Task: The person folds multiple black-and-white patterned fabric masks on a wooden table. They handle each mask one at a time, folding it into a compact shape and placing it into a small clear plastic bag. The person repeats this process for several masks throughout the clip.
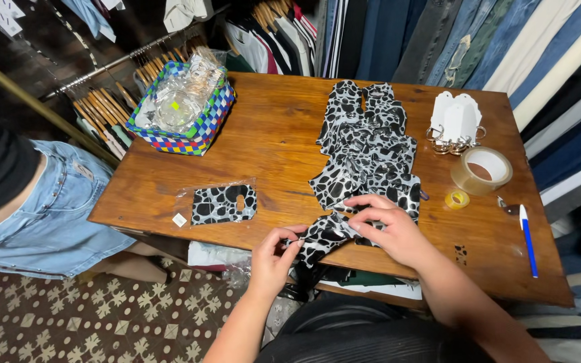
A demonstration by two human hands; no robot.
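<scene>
On the wooden table (270, 134) a long row of black-and-white spotted pouches (364, 144) runs toward the near edge, where the right hand (388, 225) presses one pouch (324, 235) and the left hand (274, 255) pinches its overhanging corner; a tug could likely drag neighbours off.

A clear plastic sleeve (220, 204) lies flat left of centre on the wooden table (277, 141), holding a black-and-white spotted piece, with a small white square sticker (180, 220) at its lower left corner. At upper left, a checkered blue, white, red and yellow basket (200, 131) holds crumpled clear bags (179, 101). At upper right stand white, house-shaped tags (456, 115) on metal rings.
</scene>
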